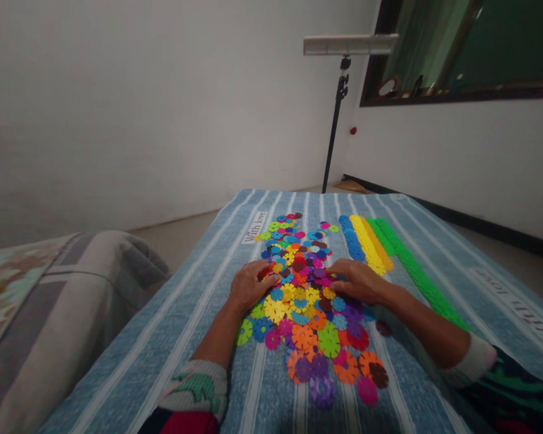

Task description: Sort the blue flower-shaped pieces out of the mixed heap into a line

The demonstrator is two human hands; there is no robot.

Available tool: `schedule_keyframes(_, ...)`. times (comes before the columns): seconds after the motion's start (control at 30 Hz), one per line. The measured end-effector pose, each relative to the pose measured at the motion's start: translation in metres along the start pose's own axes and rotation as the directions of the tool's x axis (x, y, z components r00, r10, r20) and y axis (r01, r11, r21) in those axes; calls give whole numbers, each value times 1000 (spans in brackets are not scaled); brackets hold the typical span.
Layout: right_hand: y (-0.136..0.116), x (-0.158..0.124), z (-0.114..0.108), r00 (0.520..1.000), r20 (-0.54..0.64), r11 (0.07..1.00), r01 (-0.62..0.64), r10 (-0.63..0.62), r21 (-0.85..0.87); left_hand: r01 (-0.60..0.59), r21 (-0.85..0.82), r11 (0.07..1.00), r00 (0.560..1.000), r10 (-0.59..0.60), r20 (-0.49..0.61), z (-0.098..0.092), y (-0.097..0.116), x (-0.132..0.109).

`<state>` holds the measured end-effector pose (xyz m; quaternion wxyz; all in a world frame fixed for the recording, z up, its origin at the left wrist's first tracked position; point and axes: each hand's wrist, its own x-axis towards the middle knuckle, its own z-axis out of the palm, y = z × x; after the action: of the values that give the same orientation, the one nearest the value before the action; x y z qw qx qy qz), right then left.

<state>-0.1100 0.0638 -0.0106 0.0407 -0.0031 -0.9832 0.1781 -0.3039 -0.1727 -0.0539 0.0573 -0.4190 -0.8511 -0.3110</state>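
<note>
A: Where is the pile (pixel 308 301) found?
B: It is spread loose on the cloth (pixel 163 337). Sorted rows (pixel 366 244) are laid just right of the pile.
A: How are the hands placed?
B: The left hand (pixel 252 284) is rested on the pile's left edge, the right hand (pixel 358 281) on its right edge. Fingers are curled down onto the pile; whether anything is gripped cannot be told.

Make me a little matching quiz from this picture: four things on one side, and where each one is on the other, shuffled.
Things:
1. left hand
2. right hand
3. green strip
4. lamp stand

Places:
A. on the floor beyond the striped cloth
B. on the left edge of the disc pile
C. farthest right of the coloured strips
D. on the pile's right side, near the yellow strip

Pairs: 1-B, 2-D, 3-C, 4-A.
</note>
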Motion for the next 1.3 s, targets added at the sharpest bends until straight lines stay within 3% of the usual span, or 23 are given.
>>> schedule_keyframes(0.13,-8,-1,2,996,77,998,48,-45,-43,10,-9,1000,1000,-10,0,2,-3,2)
schedule_keyframes(0.3,-1,8,2,1000,-4,998,0,0,-63,2,-11,1000,1000,-2,-1,2,-6,3)
schedule_keyframes(0.4,7,-4,-9,995,-41,992,-98,94,-85,8,-7,1000,1000,-8,-10,3,-8,4)
schedule_keyframes(0.57,8,-42,-23,949,176,957,-232,262,-176,29,-9,1000,999,-29,-23,4,-8,4)
schedule_keyframes(0.67,2,-51,-17,944,183,946,-230,274,-229,20,-14,1000,999,-21,-25,4,-8,4)
schedule_keyframes(1.0,-39,-11,14,991,29,990,-132,131,38,10,17,1000,1000,-10,-22,-3,1,-2)
schedule_keyframes(1.1,-54,-8,18,996,-21,996,-83,83,39,0,14,1000,1000,0,-25,-4,3,-4)
schedule_keyframes(1.2,-70,-14,27,996,-81,998,40,-44,-39,-18,-2,1000,1000,18,-20,-4,2,-5)
schedule_keyframes(1.3,-82,-17,40,973,-66,972,215,-221,-90,-22,-7,1000,999,22,-24,-4,2,-5)
